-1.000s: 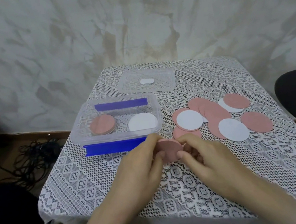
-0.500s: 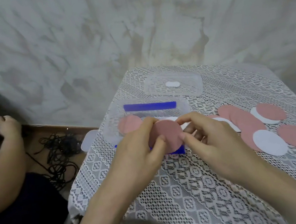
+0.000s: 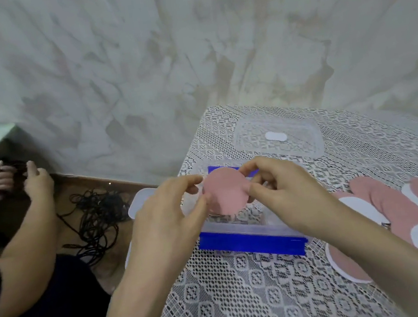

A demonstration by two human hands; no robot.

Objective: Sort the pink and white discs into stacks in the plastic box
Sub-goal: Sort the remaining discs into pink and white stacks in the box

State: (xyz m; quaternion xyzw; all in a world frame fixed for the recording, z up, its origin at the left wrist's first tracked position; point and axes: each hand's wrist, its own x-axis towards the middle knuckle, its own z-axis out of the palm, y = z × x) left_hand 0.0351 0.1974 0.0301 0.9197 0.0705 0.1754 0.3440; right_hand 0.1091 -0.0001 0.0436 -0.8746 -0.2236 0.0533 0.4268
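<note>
Both hands — left hand (image 3: 168,221), right hand (image 3: 286,195) — pinch one pink disc (image 3: 226,194) above the plastic box (image 3: 248,229); released off-centre, it could miss the pink stack.

A pink disc (image 3: 225,194), clear box (image 3: 240,231) with blue clips (image 3: 250,244) — white lace-patterned tablecloth (image 3: 251,301)

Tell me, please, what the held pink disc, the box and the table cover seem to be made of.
Pink disc: perhaps foam or card, matte; thin, flat, no shine. Plastic box: clear plastic; lace shows through its wall. Tablecloth: white lace fabric, openwork holes.
</note>
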